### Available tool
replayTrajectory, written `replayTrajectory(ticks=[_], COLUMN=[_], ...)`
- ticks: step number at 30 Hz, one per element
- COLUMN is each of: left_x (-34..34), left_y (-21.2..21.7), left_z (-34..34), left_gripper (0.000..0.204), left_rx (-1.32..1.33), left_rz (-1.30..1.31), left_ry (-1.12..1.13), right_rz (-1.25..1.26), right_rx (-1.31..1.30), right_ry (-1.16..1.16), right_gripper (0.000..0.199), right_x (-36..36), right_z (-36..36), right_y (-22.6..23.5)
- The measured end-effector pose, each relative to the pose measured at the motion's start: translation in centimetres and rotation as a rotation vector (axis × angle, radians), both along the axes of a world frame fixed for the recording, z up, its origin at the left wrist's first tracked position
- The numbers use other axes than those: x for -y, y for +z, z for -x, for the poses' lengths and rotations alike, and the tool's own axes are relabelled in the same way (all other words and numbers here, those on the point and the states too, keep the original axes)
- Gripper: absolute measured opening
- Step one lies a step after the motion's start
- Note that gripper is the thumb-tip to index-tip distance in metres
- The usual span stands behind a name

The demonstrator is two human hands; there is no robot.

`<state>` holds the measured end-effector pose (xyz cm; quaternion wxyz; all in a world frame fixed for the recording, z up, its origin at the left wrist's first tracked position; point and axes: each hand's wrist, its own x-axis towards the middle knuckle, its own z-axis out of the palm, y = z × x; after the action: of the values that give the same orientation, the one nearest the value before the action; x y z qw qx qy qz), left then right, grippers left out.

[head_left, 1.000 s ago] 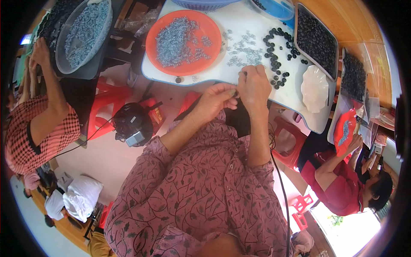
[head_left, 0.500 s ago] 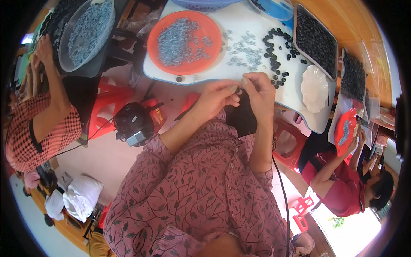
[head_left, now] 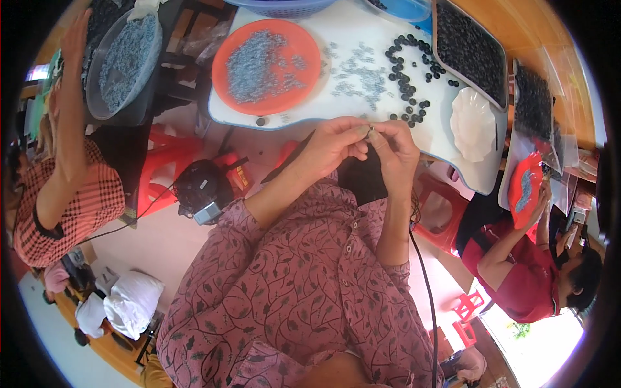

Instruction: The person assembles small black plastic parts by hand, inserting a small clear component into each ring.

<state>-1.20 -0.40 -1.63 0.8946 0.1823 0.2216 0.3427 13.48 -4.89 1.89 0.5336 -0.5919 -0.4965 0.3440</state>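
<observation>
My left hand point(head_left: 339, 143) and my right hand point(head_left: 396, 149) meet fingertip to fingertip just off the white table's point(head_left: 352, 119) near edge. Both are closed in a pinch on a small dark piece point(head_left: 370, 132); fingers cover most of it. Beyond my left hand stands an orange-red plate point(head_left: 304, 87) bearing a heap of small clear, bluish pieces point(head_left: 255, 64). More clear pieces point(head_left: 359, 74) lie loose on the tabletop. Small black round pieces point(head_left: 402, 77) are scattered to the right of them. One dark round piece point(head_left: 261, 121) rests alone near the edge.
A white scalloped dish point(head_left: 473, 126) and a tray of black pieces point(head_left: 469, 48) stand at the right. A purple basket point(head_left: 284, 8) and blue container point(head_left: 411, 10) are at the back. Co-workers sit left point(head_left: 77, 200) and right point(head_left: 511, 278). A black cable point(head_left: 424, 271) hangs beside my right arm.
My fingertips have come together around the small dark piece, which showed more plainly before. The view has shifted slightly. The left co-worker's arm has risen.
</observation>
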Motion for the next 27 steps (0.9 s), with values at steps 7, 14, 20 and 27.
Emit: replayTrajectory(ticks=[7, 14, 20, 27], left_x=[0.0, 0.2, 0.2, 0.2], left_y=[0.0, 0.2, -0.3, 0.0], left_z=[-0.5, -0.8, -0.9, -1.0], left_gripper=[0.016, 0.013, 0.018, 0.027], left_rx=[-0.015, 0.006, 0.039, 0.213], left_rz=[0.020, 0.023, 0.014, 0.084], left_ry=[-0.006, -0.007, -0.042, 0.001], right_rz=[-0.032, -0.020, -0.050, 0.033], right_rx=[0.064, 0.051, 0.119, -0.173], right_ry=[-0.017, -0.034, -0.067, -0.139], right_gripper=[0.014, 0.019, 0.018, 0.014], right_x=[0.6, 1.0, 1.4, 2.1], right_z=[-0.1, -0.1, -0.2, -0.7], right_y=[0.7, 1.3, 1.3, 0.8])
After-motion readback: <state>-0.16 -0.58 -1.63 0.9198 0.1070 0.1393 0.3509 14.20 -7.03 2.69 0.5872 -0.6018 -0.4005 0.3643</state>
